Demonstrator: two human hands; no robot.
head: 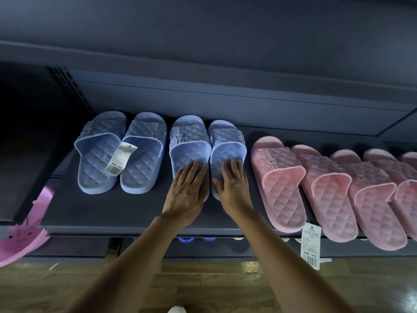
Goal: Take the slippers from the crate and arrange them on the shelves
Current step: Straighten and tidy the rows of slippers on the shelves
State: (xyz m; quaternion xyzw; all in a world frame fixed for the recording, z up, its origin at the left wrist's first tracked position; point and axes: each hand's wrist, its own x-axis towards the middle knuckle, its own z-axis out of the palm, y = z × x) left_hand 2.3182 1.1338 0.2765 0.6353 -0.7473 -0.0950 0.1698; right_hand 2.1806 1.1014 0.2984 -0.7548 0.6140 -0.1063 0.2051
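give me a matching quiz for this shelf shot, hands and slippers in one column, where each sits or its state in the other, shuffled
Column 1
1. left hand
2. right hand
3. pink slippers
4. leftmost blue pair

Column 2
a. right part of the shelf
b. flat on the third blue slipper from the left
c. has a white tag, no hand on it
d. flat on the fourth blue slipper from the left

Pairs: 1-b, 2-d, 3-a, 4-c

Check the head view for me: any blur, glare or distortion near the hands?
Head view: dim, bluish light; left hand, right hand and the blue slippers under them sharp; pink object at left edge smeared; wide lens bows the shelf edge, stretches the pink slippers; faint floor glare bottom right.
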